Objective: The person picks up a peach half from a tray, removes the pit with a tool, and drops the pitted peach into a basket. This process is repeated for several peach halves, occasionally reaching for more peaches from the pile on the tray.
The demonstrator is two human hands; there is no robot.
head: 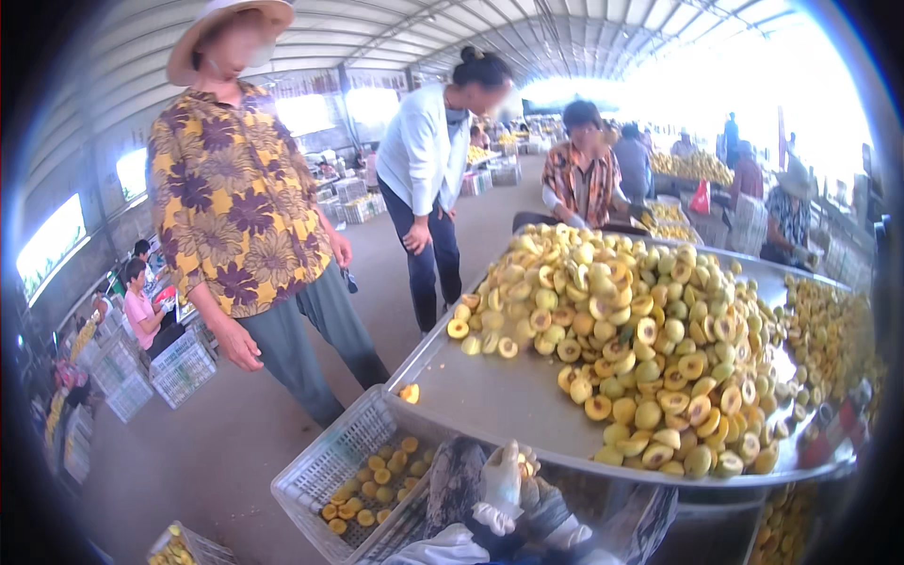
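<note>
Both of my hands are gloved and close together in front of my lap, at the near edge of a metal-topped table point(487, 406). My left hand point(500, 477), in a pale glove, has its fingers raised around a small piece of yellow stone fruit point(525, 465). Against it, lower and to the right, is my right hand point(547, 498) in a darker glove; its grip is partly hidden. Beyond them a large heap of halved yellow stone fruit point(635, 332) covers much of the tabletop. One loose fruit piece point(409, 393) lies at the table's left corner.
Left of my knees stands a grey plastic crate point(311, 473) with fruit halves point(378, 480) inside. Another crate point(205, 551) of fruit is at the bottom left. A person in a floral shirt point(240, 205) and one bending over point(431, 155) stand beside the table; another person point(583, 176) sits across it.
</note>
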